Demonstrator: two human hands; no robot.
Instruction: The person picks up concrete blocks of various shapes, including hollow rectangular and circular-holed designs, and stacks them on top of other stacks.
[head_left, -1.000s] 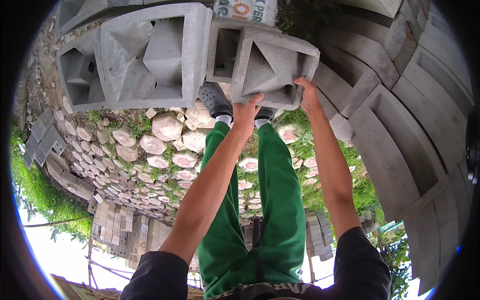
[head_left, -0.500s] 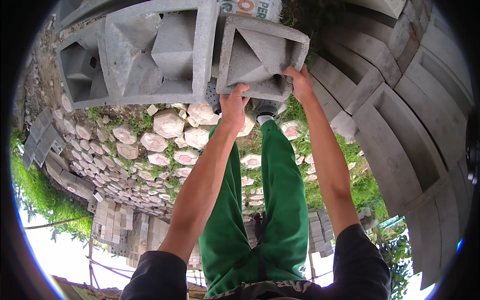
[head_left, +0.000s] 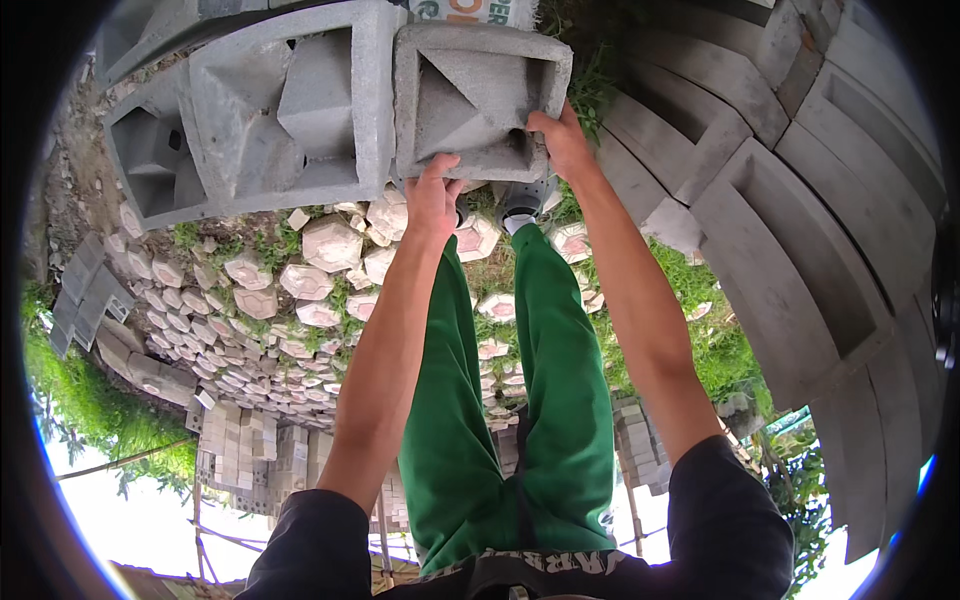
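Observation:
A grey concrete block [head_left: 455, 110] with a hollow, slanted-face inside is held between my two hands at the top middle. My left hand [head_left: 434, 200] grips its near edge toward the left corner, thumb over the rim and fingers below. On the near right corner, my right hand [head_left: 564, 148] is closed round the side wall with its thumb inside the rim. The block's left side lies right against a row of similar concrete blocks [head_left: 372, 110]; whether they touch is hard to tell. My shoes show partly beneath the held block.
Large concrete troughs [head_left: 800, 250] are stacked along the right. Hexagonal paving stones [head_left: 332, 245] with grass between them cover the ground around my feet. A printed white sack [head_left: 480, 12] lies beyond the block. Stacked bricks [head_left: 235, 440] stand at the lower left.
Both my hands have moved the held block to the left, narrowing the gap to the neighbouring row. My grip stays the same.

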